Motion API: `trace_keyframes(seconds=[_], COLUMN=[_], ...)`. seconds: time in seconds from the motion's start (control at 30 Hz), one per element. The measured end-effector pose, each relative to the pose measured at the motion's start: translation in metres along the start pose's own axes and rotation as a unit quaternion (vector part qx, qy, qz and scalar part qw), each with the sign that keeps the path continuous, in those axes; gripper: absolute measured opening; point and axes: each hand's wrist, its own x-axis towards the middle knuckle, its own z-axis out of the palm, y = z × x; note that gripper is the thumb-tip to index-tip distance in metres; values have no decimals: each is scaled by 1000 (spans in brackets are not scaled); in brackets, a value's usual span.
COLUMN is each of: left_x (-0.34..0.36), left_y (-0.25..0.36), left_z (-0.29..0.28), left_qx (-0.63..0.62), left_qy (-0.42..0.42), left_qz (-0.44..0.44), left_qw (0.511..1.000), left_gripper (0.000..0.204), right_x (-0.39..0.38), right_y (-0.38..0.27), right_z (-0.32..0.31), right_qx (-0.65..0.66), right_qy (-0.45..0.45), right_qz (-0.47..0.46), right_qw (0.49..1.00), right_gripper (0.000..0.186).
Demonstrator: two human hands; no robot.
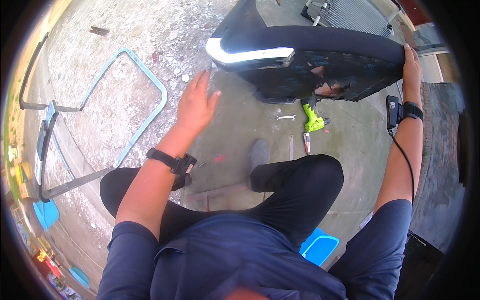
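Clasping the black padded seat (345,40) at its right end with the right hand (412,68), hovering the left hand (196,104), empty and spread, just off its left end. Only partly torn underneath, with most lining (374,72) apparently left. Mind the green drill (313,120) below it, blue frame (163,95) well left; some open concrete (230,120) between.

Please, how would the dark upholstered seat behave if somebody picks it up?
The dark upholstered seat is probably stiff, as its broad body shows no sag. Its torn patch could rip further if grabbed. The shiny metal strip may feel slippery.
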Motion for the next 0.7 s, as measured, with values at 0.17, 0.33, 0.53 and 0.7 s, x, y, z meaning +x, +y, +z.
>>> trace_keyframes(seconds=[0.17, 0.33, 0.53, 0.7], left_x=[-4, -11, -6, 15], left_y=[9, 12, 15, 31], left_z=[0, -15, -48, -79], left_qx=[2, -5, 3, -16], left_qy=[-7, 15, 98, 127], left_qz=[-5, -20, -22, 39], left_qw=[1000, 1000, 995, 991], left_gripper=[57, 58, 57, 62], right_x=[-8, -19, -60, -89], right_y=[-30, -69, -171, -210], right_z=[1, 24, 27, 57], right_qx=[-51, -61, 117, 219], right_qy=[21, 52, -97, -199], right_qz=[-61, -74, -124, -131], right_qw=[997, 994, 981, 946], right_gripper=[55, 57, 42, 61])
